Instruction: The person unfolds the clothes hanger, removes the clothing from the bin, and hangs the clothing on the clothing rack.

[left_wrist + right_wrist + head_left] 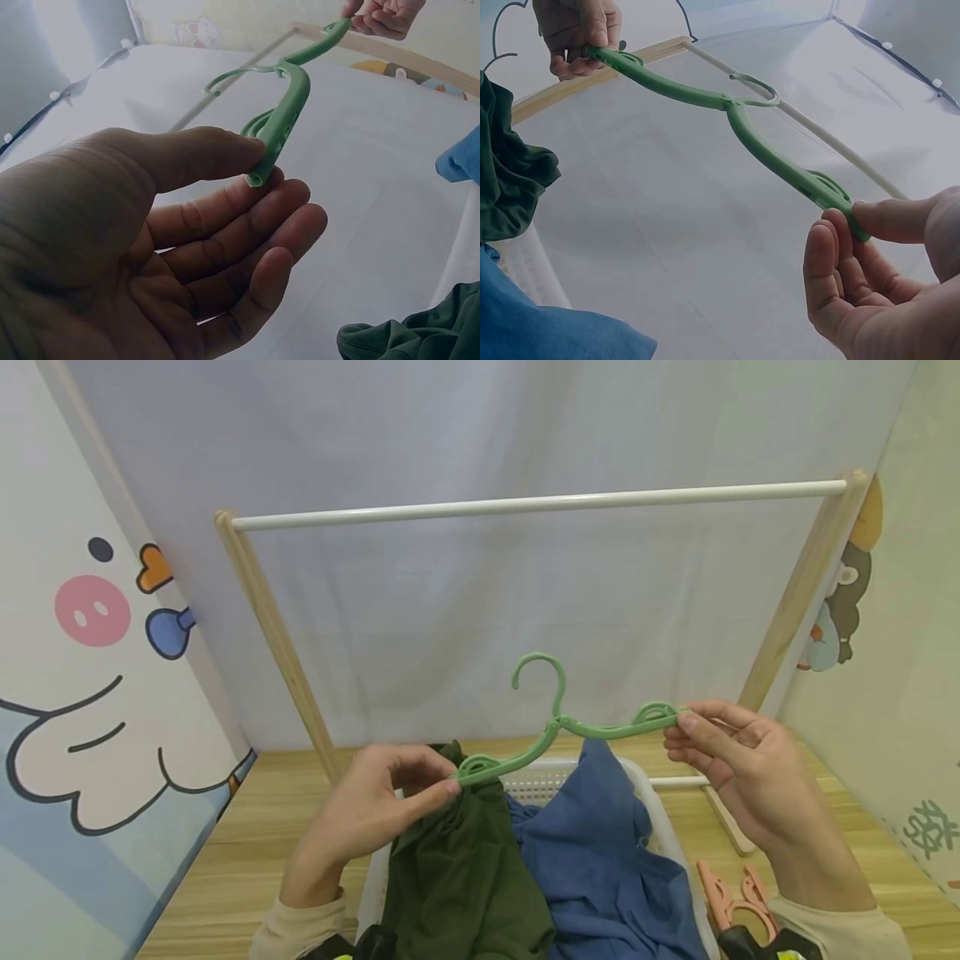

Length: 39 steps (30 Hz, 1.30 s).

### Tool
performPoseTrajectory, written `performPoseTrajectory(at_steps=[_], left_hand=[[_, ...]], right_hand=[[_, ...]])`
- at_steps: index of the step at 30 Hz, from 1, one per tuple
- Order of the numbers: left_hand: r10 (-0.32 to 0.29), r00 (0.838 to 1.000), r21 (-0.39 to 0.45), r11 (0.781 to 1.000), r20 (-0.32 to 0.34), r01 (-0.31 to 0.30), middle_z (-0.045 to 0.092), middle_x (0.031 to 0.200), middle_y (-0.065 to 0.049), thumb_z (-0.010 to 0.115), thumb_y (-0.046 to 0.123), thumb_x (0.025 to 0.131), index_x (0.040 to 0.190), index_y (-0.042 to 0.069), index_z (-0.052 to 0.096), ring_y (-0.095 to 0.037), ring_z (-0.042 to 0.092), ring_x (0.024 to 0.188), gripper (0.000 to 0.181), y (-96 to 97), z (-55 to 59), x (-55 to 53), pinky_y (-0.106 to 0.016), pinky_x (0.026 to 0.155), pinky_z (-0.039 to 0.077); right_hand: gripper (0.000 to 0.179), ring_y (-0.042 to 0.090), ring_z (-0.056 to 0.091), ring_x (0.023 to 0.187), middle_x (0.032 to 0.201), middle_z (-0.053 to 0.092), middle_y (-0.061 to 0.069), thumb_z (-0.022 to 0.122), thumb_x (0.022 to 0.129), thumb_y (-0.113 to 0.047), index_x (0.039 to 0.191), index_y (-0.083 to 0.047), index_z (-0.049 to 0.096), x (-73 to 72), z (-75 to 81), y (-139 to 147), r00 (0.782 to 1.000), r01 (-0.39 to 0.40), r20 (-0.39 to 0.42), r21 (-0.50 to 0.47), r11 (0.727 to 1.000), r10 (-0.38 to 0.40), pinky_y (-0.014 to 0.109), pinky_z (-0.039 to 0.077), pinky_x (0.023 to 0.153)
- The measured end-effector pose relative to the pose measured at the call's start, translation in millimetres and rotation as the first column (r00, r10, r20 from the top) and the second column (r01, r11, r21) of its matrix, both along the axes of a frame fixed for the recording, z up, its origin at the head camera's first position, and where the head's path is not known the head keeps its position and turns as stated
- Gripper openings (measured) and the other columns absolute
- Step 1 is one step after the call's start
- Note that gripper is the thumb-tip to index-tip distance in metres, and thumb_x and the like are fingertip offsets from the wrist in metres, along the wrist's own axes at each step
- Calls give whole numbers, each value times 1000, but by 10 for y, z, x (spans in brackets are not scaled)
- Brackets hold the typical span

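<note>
A green folding clothes hanger (517, 758) is held up with its arms spread and its hook upward. My left hand (382, 814) pinches the tip of one arm between thumb and fingers, as the left wrist view shows at the hanger's end (259, 176). At the other tip, my right hand (757, 768) pinches likewise, seen close in the right wrist view with thumb (892, 219) on the tip. Below the hanger lie a dark green garment (465, 868) and a blue garment (607, 852), both in a white basket (660, 810).
Behind the basket stands a wooden rack (285, 652) with a white bar (540, 505) across its top. A folded pink hanger (723, 902) lies on the wooden table (247, 835) right of the basket. Printed panels (67, 710) flank both sides.
</note>
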<state>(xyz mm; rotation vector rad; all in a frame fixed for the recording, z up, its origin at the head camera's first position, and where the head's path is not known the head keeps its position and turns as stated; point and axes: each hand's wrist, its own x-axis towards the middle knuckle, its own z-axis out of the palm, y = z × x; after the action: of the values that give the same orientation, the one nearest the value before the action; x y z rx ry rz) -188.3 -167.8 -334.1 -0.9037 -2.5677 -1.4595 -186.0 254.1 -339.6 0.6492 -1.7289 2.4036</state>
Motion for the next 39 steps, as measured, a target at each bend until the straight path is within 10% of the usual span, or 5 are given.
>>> performPoseTrajectory(at_steps=[27,39], left_hand=[[27,999,79,996,45,-31,83,94,-1,79,17,106,112,6,84,-32,78,82,13,-17,-17,-23,-29,62,55],[-74,994,340,939,75,45,83,103,-10,72,5,108,118,-4,80,-30,81,95,15,29,-41,-24,-40,92,66]], right_hand=[[37,20,79,101,112,80,7,48,111,16,119,-1,80,-15,-36,33,991,-135,-11,51,990,135,30,63,96],[41,23,77,111,122,74,11,37,113,17,117,1,75,-79,-134,79,962,-270,-74,-84,959,264,31,62,102]])
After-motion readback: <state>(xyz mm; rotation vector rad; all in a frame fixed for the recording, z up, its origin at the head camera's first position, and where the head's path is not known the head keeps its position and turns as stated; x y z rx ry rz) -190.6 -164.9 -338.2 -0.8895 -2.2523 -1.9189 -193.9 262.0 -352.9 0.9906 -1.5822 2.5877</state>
